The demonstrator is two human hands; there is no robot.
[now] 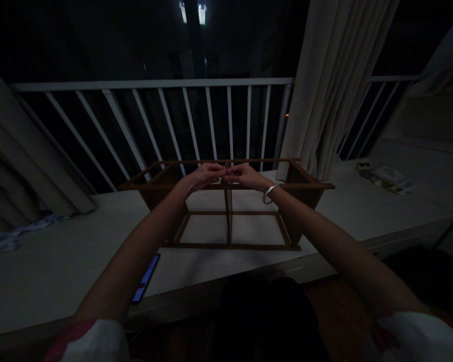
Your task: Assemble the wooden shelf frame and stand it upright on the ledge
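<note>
A brown wooden frame [229, 246], like a small open shelf, stands on the pale window ledge with a divider in its middle. Over the middle of its top edge, my left hand [207, 175] and my right hand [245, 176] meet at the fingertips. Both hands are closed in a pinch. Something small may sit between the fingers, but the dim light hides what it is. A silver bangle [270, 194] circles my right wrist.
A phone with a lit screen [146, 279] lies on the ledge [98, 241] by my left forearm. Behind the frame runs a white railing [154, 84] before a dark window. Curtains [330, 75] hang at both sides. Crumpled cloth [387, 178] lies at the right.
</note>
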